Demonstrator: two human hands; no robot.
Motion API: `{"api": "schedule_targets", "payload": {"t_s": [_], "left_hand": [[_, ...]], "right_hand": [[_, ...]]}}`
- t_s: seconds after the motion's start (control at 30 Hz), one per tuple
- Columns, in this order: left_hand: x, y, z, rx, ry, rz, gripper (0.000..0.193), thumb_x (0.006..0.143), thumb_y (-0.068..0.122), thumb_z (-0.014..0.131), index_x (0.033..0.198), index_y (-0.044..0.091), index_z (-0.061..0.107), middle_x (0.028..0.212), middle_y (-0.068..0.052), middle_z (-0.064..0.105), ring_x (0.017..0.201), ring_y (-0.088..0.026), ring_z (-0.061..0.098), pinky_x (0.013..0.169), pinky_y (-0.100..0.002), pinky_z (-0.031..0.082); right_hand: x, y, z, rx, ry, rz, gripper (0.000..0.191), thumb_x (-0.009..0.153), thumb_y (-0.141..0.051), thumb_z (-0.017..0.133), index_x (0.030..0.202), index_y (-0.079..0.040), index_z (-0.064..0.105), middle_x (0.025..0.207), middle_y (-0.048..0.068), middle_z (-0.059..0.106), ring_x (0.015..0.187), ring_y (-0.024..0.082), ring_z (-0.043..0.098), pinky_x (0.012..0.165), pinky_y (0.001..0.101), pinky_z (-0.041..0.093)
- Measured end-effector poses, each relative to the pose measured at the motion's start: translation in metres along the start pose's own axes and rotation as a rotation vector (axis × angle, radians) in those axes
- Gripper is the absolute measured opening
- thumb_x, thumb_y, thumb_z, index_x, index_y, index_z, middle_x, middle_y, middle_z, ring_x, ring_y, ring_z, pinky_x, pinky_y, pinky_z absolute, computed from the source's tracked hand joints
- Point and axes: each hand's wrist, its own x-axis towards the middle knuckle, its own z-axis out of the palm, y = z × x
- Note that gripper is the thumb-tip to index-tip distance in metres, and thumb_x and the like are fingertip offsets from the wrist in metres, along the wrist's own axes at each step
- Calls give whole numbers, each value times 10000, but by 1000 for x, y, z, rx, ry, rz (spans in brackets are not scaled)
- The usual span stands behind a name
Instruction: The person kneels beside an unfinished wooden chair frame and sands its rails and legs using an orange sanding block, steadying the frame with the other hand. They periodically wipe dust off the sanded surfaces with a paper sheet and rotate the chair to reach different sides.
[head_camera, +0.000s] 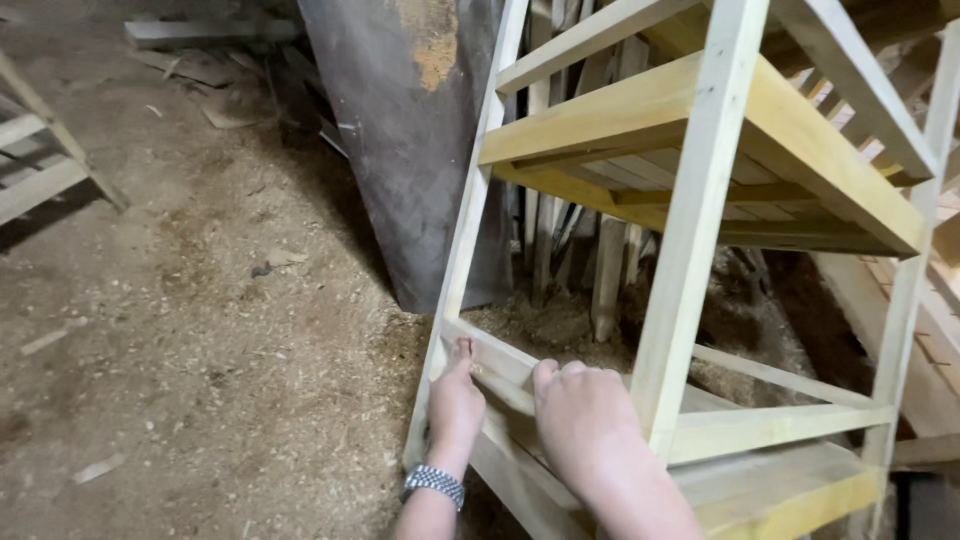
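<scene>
On the sawdust-strewn floor (200, 330) before me, my left hand (455, 405) and right hand (585, 425) curl closed fingers over a low rail of a tilted pale wooden shelf frame (700, 200), which looks stiff, bulky, fairly light, best gripped by its rails.

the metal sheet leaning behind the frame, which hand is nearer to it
Left. The left hand, with the wristwatch, rests on the wooden frame's lower rail just below the metal sheet. The right hand grips the same rail farther right, further from the sheet.
</scene>
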Motion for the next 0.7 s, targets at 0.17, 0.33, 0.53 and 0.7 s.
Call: {"api": "schedule_targets", "payload": {"t_s": [0.17, 0.33, 0.53, 0.7], "left_hand": [[34, -10, -8, -135, -49, -123, 574, 933, -8, 457, 1448, 234, 532, 1494, -69, 536, 1251, -232, 619, 1033, -295, 479], [20, 14, -1, -49, 73, -9, 563, 834, -31, 554, 1341, 185, 666, 1370, -122, 639, 1143, -267, 676, 962, -332, 510], [-35, 79, -30, 102, -191, 100, 264, 936, 124, 547, 1033, 25, 771, 1005, -191, 779, 889, -250, 732, 833, -362, 544], [-46, 121, -59, -95, -377, 109, 286, 931, 82, 504, 996, 4, 771, 994, -147, 807, 871, -199, 742, 806, -336, 578]], "right_hand": [[2, 0, 0, -9, 26, 19, 521, 972, -189, 573, 1395, 65, 404, 1100, 145, 676, 1014, 250, 680, 786, 358, 565], [1, 4, -7, 78, 8, 25, 401, 977, -176, 557, 1313, 34, 499, 1099, 137, 693, 1008, 249, 689, 799, 367, 576], [-6, 5, -8, 356, 210, -55, 292, 869, -178, 610, 1111, -20, 648, 1129, 154, 654, 1141, 318, 596, 974, 439, 469], [-20, 10, -7, 517, 433, -103, 292, 791, -157, 627, 1040, -17, 685, 1095, 171, 630, 1192, 341, 523, 1103, 470, 348]]}}
